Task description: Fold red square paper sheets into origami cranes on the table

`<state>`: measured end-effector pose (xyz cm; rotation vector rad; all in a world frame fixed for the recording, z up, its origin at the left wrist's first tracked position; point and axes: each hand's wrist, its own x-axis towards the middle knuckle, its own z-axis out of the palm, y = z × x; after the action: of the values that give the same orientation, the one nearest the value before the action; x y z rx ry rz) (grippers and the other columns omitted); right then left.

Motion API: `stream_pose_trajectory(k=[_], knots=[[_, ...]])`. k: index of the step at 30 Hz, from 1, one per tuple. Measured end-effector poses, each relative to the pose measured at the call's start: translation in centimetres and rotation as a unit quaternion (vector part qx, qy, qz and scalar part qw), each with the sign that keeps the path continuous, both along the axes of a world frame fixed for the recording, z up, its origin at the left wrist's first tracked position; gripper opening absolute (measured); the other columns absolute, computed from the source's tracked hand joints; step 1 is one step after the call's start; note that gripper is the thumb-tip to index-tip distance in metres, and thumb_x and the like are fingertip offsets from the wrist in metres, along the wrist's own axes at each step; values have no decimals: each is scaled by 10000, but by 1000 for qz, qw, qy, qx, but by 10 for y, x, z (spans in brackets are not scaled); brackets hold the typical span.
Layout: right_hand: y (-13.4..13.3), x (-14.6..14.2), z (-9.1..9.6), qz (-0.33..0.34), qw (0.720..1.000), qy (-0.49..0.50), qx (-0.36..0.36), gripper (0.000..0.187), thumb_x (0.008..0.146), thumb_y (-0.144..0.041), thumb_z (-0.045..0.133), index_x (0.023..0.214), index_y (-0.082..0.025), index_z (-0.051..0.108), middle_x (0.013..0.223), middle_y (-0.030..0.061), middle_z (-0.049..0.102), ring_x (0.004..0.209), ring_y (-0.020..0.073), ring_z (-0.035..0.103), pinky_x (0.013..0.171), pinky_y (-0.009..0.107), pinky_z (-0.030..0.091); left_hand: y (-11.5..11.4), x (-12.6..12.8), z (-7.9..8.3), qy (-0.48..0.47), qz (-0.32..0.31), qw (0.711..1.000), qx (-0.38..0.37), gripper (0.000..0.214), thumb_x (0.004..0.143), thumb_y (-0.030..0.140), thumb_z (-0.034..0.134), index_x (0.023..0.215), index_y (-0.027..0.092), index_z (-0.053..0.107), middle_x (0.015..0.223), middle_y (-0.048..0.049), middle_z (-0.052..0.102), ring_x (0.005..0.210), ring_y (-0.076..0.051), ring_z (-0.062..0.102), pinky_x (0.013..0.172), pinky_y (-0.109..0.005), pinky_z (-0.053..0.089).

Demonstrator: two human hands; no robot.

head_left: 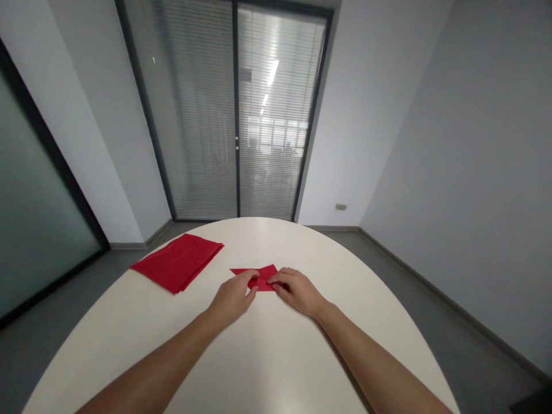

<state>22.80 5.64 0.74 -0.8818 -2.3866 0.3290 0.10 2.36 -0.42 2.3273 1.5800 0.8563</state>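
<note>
A small folded red paper (259, 273) lies on the round white table (267, 356) in front of me. My left hand (235, 296) rests on its left part, fingers curled and pinching the paper's near edge. My right hand (297, 290) lies on its right part, fingertips pressed down on the fold. Both hands touch the same sheet, and their fingers nearly meet at its middle. Part of the paper is hidden under my fingers.
A stack of flat red paper sheets (179, 261) sits at the table's far left. Beyond the table are grey floor, glass doors with blinds (235, 115), a glass wall on the left and a plain wall on the right.
</note>
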Motion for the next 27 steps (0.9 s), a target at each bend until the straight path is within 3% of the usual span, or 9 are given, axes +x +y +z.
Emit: stream_pose_trajectory(k=[3,8,13,21,27], knots=[[1,-1,0,12,1000,2,17,281,881,-84,584,1057,-236,742,1091,50,745,1019,212,650,943,366,487,0,0,1,-1,-15,1000,14,306,918,166,538,1204,232,623,1217,-49,698,1097,-216,662,970,-354,516],[-1,-2,6,29,999,-3,28,239,876,-123,603,993,-248,771,1061,38,768,1044,225,660,988,391,484,-1,0,4,38,-20,998,50,280,905,97,508,992,228,740,1189,-51,678,1103,-217,627,974,-357,514],[-3,-2,7,61,998,-6,31,201,870,-163,631,971,-245,785,960,41,775,1012,224,671,989,386,482,-3,1,7,100,13,993,68,324,885,78,507,1047,211,755,1035,-76,692,996,-245,613,897,-390,521],[-4,-1,4,76,997,-20,8,207,858,-214,680,1030,-248,790,973,58,745,939,209,669,913,348,503,-2,-4,5,110,91,986,92,208,927,206,551,1035,219,728,1080,-81,703,1022,-271,607,876,-411,495],[-6,-2,6,59,998,-17,-2,222,892,-219,651,1066,-257,783,1070,59,734,992,204,656,918,333,501,-4,3,11,101,1,991,83,169,935,178,529,934,221,692,938,-49,720,903,-233,641,849,-382,488]])
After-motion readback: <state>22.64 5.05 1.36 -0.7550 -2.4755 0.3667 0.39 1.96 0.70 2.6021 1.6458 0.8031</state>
